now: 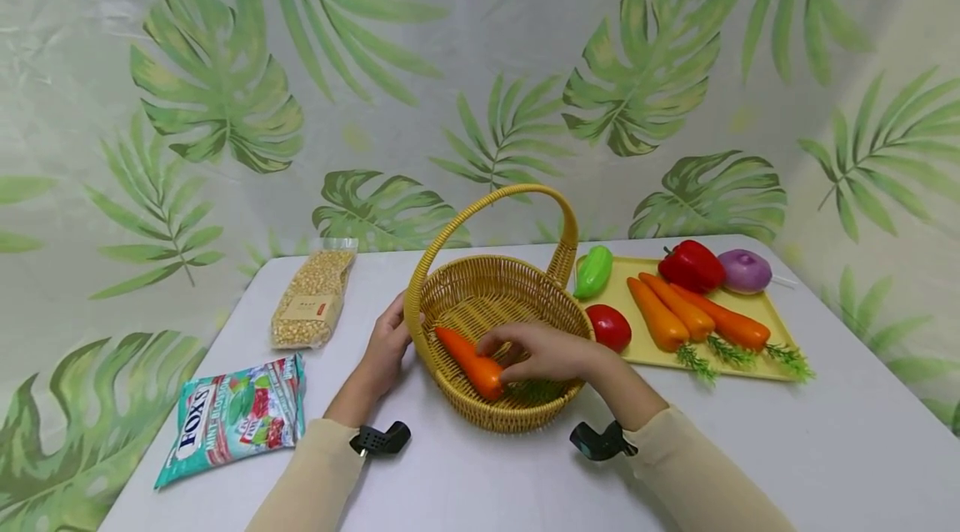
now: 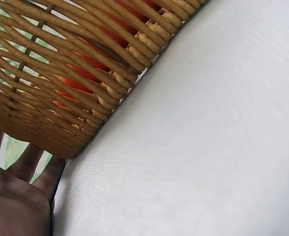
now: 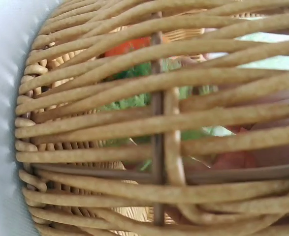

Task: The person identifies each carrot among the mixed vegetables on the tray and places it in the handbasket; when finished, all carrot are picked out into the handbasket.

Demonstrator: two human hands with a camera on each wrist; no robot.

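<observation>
A woven wicker basket (image 1: 491,261) with a tall arched handle stands mid-table. Inside it, an orange carrot (image 1: 468,361) lies along the left side, its green leaves partly under my right hand (image 1: 536,348). That hand reaches over the right rim, its fingertips and thumb at the carrot's right edge with a gap between them. Through the weave, the right wrist view shows the carrot (image 3: 127,46) and blurred parts of the hand. My left hand (image 1: 388,344) rests against the basket's outer left wall. In the left wrist view its extended fingers (image 2: 28,162) touch the wicker, tips hidden.
On the right, a yellow tray (image 1: 645,353) bears several carrots (image 1: 678,307), a red pepper (image 1: 690,265), a purple onion (image 1: 744,271) and a green vegetable (image 1: 594,272). A tomato (image 1: 609,328) sits by its left edge. Left stand a grain bag (image 1: 313,294) and a candy bag (image 1: 236,415).
</observation>
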